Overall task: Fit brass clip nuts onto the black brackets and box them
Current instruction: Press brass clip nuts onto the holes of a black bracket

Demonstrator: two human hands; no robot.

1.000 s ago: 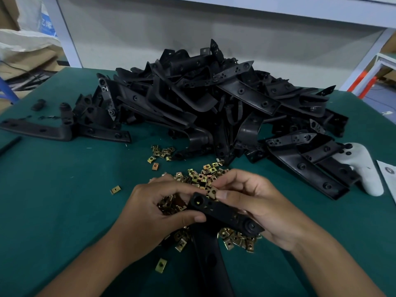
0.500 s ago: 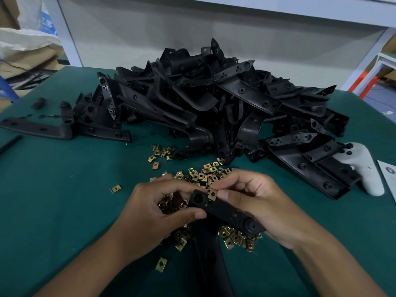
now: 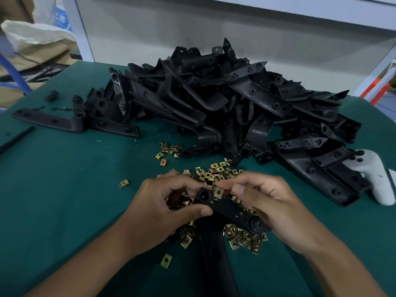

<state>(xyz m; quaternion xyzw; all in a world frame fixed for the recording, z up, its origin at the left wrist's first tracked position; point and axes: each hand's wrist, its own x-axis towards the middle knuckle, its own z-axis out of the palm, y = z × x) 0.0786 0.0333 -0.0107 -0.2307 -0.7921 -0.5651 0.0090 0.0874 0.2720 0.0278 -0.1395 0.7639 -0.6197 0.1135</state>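
A black bracket (image 3: 230,213) is held low over the green table, its long leg running toward the bottom of the view. My left hand (image 3: 167,211) grips the bracket's upper end with thumb and fingers. A brass clip nut (image 3: 218,192) sits at the edge of that end, pinched by my right hand (image 3: 272,204), which also supports the bracket from the right. A loose heap of brass clip nuts (image 3: 214,174) lies under and behind both hands. A big pile of black brackets (image 3: 225,103) fills the middle of the table.
A white controller (image 3: 377,176) lies at the right edge beside the pile. A lone bracket (image 3: 53,121) lies at the left. Stray nuts (image 3: 123,183) (image 3: 166,260) dot the green table (image 3: 53,200). Bags and cardboard stand beyond the far left corner.
My right hand has pushed the brass nut a little further against the bracket's end. Both hands and the bracket have stayed in nearly the same place.
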